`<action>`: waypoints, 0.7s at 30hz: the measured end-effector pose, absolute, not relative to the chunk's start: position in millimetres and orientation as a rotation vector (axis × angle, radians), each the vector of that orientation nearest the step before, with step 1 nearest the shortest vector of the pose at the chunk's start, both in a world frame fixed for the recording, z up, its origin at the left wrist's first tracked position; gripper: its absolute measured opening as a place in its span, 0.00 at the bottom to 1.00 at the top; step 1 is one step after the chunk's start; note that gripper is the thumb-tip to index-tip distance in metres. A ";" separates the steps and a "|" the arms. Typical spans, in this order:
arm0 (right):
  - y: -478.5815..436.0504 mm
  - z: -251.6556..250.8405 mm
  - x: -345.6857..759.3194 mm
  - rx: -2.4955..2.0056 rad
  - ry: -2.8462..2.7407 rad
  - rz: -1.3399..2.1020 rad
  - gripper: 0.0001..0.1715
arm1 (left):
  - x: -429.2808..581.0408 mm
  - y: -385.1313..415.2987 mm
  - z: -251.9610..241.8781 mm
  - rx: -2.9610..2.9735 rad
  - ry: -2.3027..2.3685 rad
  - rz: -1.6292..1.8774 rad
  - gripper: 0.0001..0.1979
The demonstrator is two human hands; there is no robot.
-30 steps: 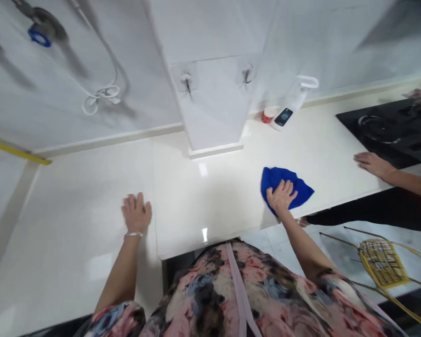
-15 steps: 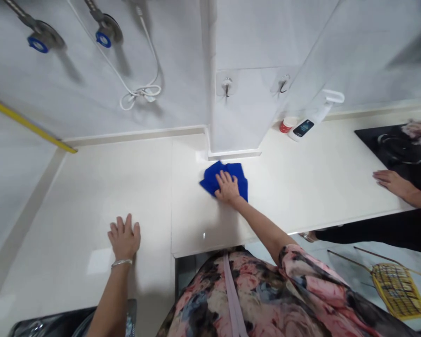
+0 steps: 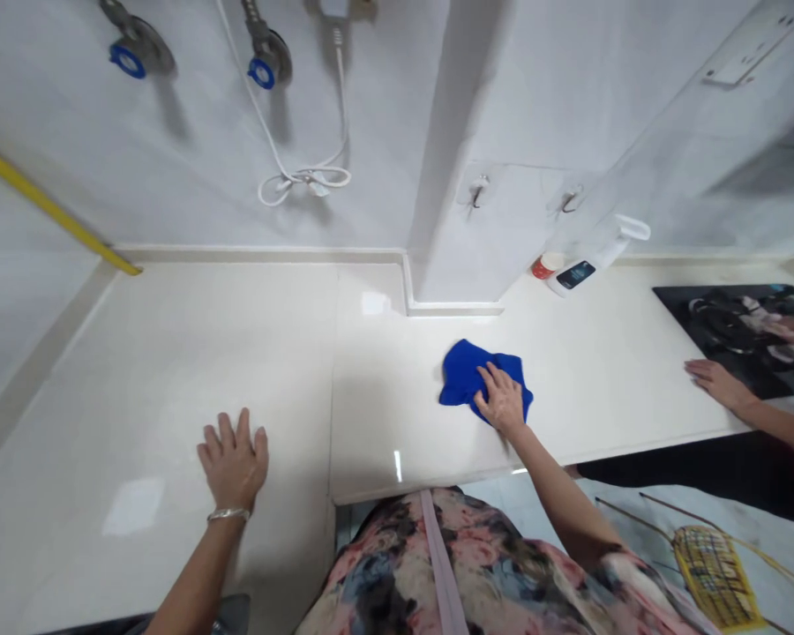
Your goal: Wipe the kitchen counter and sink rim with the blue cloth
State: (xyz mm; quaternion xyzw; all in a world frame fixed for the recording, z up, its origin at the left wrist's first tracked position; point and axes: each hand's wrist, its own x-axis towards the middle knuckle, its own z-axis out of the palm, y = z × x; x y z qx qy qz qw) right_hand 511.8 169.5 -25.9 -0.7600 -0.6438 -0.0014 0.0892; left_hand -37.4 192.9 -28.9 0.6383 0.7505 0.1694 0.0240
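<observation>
A blue cloth (image 3: 461, 369) lies spread and slightly crumpled on the white countertop (image 3: 397, 401). My right hand (image 3: 503, 401) presses down on its right part and grips it against the surface, fingers bent and somewhat apart. Over on the left, my left hand (image 3: 234, 459) rests palm down on the counter with its fingers spread, holding nothing. A silver bracelet (image 3: 228, 514) circles that wrist.
A white spray bottle (image 3: 579, 272) and a red-and-white cup (image 3: 543, 265) stand beside the wall pillar (image 3: 463, 238). At right, another person's hand (image 3: 718, 385) rests near a black cooktop (image 3: 681, 304). A yellow woven basket (image 3: 715, 578) is below the counter.
My right hand and the blue cloth have slid right along the counter, away from the pillar's corner. My left hand stays flat in place. The view has shifted a little.
</observation>
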 end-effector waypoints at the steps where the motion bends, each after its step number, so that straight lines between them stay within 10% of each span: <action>1: 175.1 -25.9 516.2 -2.334 -1.834 -0.045 0.35 | -37.1 192.7 -29.1 1.976 2.321 0.536 0.32; 7: 241.6 -32.1 464.3 -2.605 -1.418 -0.129 0.39 | -37.8 191.9 -31.1 1.920 2.305 0.547 0.32; 21: 397.3 -34.6 328.1 -1.809 -2.404 0.207 0.45 | -39.8 187.2 -38.0 1.774 2.266 0.554 0.35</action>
